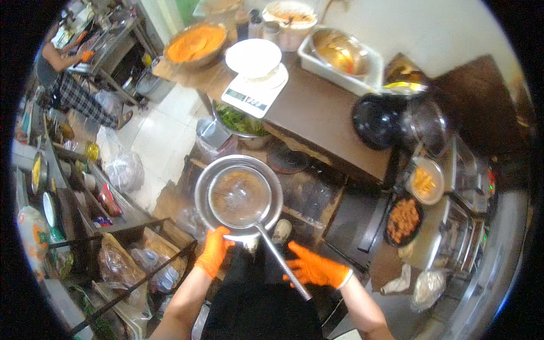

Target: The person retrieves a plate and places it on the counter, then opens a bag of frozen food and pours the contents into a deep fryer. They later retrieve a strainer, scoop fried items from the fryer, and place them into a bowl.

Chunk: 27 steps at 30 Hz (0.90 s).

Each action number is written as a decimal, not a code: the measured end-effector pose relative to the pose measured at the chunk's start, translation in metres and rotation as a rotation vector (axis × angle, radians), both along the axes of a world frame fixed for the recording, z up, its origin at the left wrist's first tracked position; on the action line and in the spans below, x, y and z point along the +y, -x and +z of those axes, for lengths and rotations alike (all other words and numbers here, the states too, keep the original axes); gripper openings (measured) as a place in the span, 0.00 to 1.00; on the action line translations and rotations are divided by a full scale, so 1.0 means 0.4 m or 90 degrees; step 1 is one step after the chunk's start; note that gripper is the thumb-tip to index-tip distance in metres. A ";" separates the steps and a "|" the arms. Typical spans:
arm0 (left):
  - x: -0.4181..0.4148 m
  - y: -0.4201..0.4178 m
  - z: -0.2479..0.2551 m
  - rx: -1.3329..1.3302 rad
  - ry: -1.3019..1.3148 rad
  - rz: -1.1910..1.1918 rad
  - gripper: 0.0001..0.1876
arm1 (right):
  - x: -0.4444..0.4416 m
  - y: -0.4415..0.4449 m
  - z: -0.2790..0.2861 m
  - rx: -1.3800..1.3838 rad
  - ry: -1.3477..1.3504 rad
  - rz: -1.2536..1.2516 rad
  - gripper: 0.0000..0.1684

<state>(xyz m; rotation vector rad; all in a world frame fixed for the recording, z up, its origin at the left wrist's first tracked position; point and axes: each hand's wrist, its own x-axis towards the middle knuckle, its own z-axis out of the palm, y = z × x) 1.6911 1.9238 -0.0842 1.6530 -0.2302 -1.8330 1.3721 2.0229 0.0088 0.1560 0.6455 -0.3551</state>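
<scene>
My left hand (215, 250), in an orange glove, grips the near rim of a wide metal bowl (202, 212). Over the bowl's mouth rests a round mesh strainer (240, 196), with brownish contents showing in or under the mesh. Its ribbed metal handle (285, 264) slants down to the right. Beside that handle is my right hand (314, 264), also gloved in orange, with its fingers apart; whether the fingertips touch the handle I cannot tell. Ahead, a white kitchen scale (257, 91) carries a white round dish (253, 57).
Orange powder fills a bowl (196, 44) left of the scale. A white tub (308, 74) holds a metal bowl. Leafy greens (240, 119) sit below the counter (323, 114). Food containers (403, 221) stand right. A shelf rack (127, 284) is at left; another person (63, 80) works farther off.
</scene>
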 end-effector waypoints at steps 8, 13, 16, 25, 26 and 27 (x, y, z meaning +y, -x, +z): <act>0.025 -0.139 -0.247 -0.004 -0.041 0.216 0.17 | -0.585 0.177 -0.714 0.690 0.141 -0.208 0.24; 0.058 -0.114 -0.303 -0.001 -0.071 0.268 0.18 | -0.806 0.303 -0.901 1.110 0.387 0.141 0.24; 0.099 -0.085 -0.330 0.003 -0.072 0.279 0.20 | -0.841 0.265 -0.930 1.287 0.516 0.616 0.23; 0.131 -0.016 -0.319 0.040 -0.088 0.258 0.21 | -0.605 0.036 -0.814 0.722 0.034 -0.447 0.29; 0.120 -0.003 -0.303 0.040 -0.100 0.262 0.21 | -0.585 0.043 -0.812 0.728 0.044 -0.418 0.30; 0.116 -0.002 -0.289 0.038 -0.115 0.266 0.21 | -0.569 0.044 -0.807 0.734 0.050 -0.388 0.31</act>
